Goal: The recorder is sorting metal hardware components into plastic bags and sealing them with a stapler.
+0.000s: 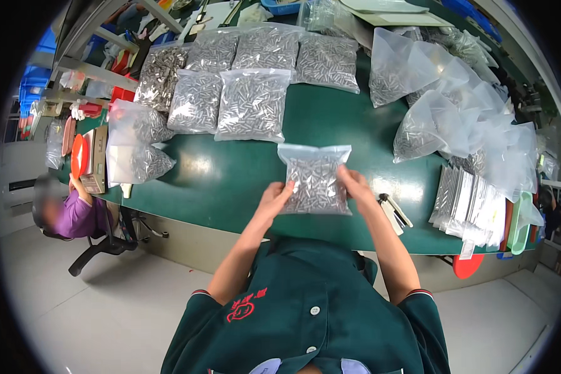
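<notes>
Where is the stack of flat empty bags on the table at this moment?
In the head view, the stack of flat empty bags lies near the green table's right front edge, right of the right hand.

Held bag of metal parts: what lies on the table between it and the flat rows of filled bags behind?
In the head view, only bare green table separates the held bag from the flat filled bags.

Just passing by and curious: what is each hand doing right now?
Left hand: closed on the clear bag of small metal parts.
Right hand: closed on the same bag.
</notes>
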`<state>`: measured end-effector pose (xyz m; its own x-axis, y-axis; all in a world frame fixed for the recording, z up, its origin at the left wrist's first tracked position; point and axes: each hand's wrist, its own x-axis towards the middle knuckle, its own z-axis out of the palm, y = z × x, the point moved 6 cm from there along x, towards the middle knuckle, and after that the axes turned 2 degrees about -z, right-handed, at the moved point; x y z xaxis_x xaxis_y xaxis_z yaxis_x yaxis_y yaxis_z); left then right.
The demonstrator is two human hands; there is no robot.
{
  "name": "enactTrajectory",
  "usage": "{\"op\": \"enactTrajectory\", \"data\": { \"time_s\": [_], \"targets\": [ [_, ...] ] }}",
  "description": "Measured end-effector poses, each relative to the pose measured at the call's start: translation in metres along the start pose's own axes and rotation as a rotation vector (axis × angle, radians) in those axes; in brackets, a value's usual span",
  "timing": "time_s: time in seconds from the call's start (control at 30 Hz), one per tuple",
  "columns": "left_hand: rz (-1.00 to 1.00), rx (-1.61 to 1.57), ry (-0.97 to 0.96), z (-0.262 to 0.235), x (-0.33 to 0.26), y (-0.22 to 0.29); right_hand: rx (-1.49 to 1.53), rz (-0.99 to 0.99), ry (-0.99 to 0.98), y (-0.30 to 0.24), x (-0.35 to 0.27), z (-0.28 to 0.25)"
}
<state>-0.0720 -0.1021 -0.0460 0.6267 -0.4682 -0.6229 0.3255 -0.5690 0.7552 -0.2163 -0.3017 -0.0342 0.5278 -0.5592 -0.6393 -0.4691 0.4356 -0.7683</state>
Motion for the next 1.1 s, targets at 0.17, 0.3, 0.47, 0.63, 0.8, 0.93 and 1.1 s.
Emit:
{"op": "enactTrajectory", "data": {
  "time_s": [0.17,0.3,0.47,0.63,0.8,0.93,1.1],
  "targets": [
    [-0.102,0.383,0.062,0.013,0.007,0.033,-0.343,0.027,0.096,0.016,0.014,0.02],
    [-0.052,0.59,-0.082,0.023,0.026,0.041,-0.11,0.057,0.003,0.014,0.019,0.019],
    [0.295,0.33,0.158,0.025,-0.012,0.024,-0.342,-0.608,0.449,0.014,-0.038,0.015],
    [0.257,0.347,0.245,0.02,0.001,0.029,-0.313,-0.29,0.462,0.003,-0.027,0.01],
    [0.472,0.106,0.22,0.024,-0.018,0.07,-0.203,-0.592,0.456,-0.046,-0.054,0.008],
    [0.516,0.254,0.222,0.031,0.003,0.084,-0.321,-0.696,0.515,-0.045,-0.035,0.0],
    [0.138,0.744,0.12,0.007,0.058,0.057,-0.577,-0.317,0.452,-0.015,0.001,-0.012]
  ]
}}
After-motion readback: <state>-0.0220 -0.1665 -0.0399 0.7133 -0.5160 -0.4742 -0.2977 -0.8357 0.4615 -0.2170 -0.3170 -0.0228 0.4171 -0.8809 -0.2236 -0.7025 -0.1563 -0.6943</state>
